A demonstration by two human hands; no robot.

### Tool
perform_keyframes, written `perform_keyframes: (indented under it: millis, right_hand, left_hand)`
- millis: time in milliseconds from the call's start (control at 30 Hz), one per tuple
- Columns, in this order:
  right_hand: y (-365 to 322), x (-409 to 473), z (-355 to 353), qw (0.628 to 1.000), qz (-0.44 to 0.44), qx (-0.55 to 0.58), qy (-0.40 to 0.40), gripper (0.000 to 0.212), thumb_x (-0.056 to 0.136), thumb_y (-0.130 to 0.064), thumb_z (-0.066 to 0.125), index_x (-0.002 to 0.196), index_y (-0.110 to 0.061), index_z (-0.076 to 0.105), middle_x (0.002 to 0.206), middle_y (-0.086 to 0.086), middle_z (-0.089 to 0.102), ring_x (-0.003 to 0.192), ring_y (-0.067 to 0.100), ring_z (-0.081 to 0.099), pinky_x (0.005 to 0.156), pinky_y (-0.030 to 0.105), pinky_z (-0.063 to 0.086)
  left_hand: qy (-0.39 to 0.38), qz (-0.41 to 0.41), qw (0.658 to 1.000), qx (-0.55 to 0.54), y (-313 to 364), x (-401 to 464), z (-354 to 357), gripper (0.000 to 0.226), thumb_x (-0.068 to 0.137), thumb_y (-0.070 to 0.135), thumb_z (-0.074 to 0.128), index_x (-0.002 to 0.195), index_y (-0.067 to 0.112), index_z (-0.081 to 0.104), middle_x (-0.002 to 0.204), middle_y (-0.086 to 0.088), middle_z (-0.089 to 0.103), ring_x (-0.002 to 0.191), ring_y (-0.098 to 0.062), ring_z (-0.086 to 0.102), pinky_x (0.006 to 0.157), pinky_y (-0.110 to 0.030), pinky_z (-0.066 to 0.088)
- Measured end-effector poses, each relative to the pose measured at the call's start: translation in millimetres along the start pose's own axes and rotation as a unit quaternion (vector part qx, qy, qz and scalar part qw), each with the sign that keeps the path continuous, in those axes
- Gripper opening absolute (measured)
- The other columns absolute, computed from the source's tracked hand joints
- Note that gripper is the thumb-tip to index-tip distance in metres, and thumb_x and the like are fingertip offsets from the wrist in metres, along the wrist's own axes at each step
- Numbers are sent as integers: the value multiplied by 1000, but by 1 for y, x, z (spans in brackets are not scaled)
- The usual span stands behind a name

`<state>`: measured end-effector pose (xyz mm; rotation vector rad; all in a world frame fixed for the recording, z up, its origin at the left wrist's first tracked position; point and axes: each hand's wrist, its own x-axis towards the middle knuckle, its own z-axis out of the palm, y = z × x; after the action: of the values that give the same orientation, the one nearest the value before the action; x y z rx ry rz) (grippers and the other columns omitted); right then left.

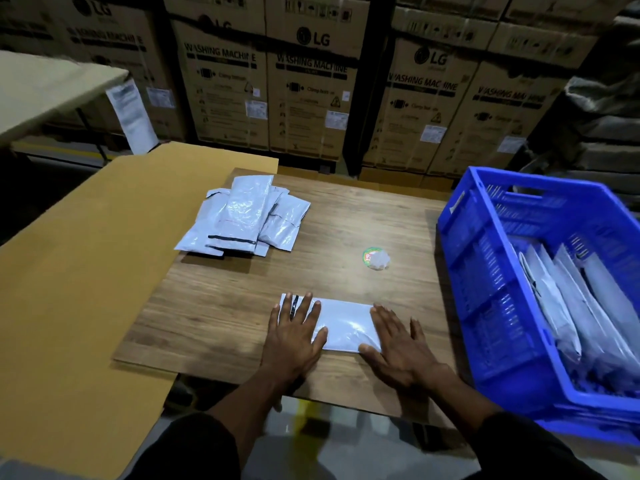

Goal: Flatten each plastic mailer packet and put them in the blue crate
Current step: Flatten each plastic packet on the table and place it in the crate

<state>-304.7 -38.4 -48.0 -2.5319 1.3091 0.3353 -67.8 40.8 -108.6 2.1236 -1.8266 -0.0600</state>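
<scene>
— Where the wooden board (221, 306) lies, what is on it?

— One flat mailer packet (346, 323), near the front edge. It is pale grey plastic, shiny and a bit crinkly, shaped like a long rectangle. A dark strip shows at its left end, under the fingers.

— Who is touching it?

— Both hands. The left hand (294, 337) lies flat on the left end with its fingers straight and spread. The right hand (398, 344) lies flat on the right end, fingers straight too, partly on the board. Neither hand curls round anything.

— Are there more packets?

— Yes. A loose pile of packets (242, 216) sits at the far left of the board, puffy and wrinkled, lying over each other. Some have a black strip along one edge.

— And the crate?

— The blue crate (485, 271) stands just beside the board on the right. It is hard plastic with slotted walls and a handle hole. Grey packets in the crate (571, 299) lean on each other.

— Anything else?

— A small round sticker (374, 258), green and red, is stuck on the board between the pile and the crate. I cannot read it. A big brown cardboard sheet (86, 271) lies under the board on the left.

— What is behind?

— Tall cardboard boxes (311, 91). They say "LG" and "WASHING MACHINE" in dark letters, with small white labels too blurry to read.
</scene>
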Motion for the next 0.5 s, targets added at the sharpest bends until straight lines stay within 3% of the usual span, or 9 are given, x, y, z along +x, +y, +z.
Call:
perform_keyframes:
  millis: [200, 367, 500]
  right_hand:
    - [-24, 9, 0, 993, -16, -44, 110, 84, 97, -67, 9, 159, -11, -1, 166, 4, -11, 152, 19, -14, 120, 49, -10]
    - [-36, 26, 16, 990, -18, -30, 137, 77, 102, -59, 10, 150, -6, 39, 159, 10, 33, 148, 26, 27, 116, 50, 8]
    - [-27, 29, 33, 984, -18, -23, 178, 71, 102, -58, 15, 153, -11, 34, 162, 5, 29, 151, 21, 19, 120, 48, 8]
  left_hand:
    - [-1, -7, 1000, 10, 3, -1, 1, 60, 95, 54, 39, 145, 24, 54, 155, -1, 46, 146, -42, 33, 115, -54, 24]
    - [21, 10, 1000, 13, 0, -3, 1, 59, 98, 51, 39, 148, 23, 51, 157, -2, 43, 147, -41, 31, 116, -55, 25]
    - [0, 6, 1000, 13, 0, -5, -2, 59, 100, 52, 38, 153, 25, 42, 160, 1, 37, 150, -37, 24, 118, -56, 25]
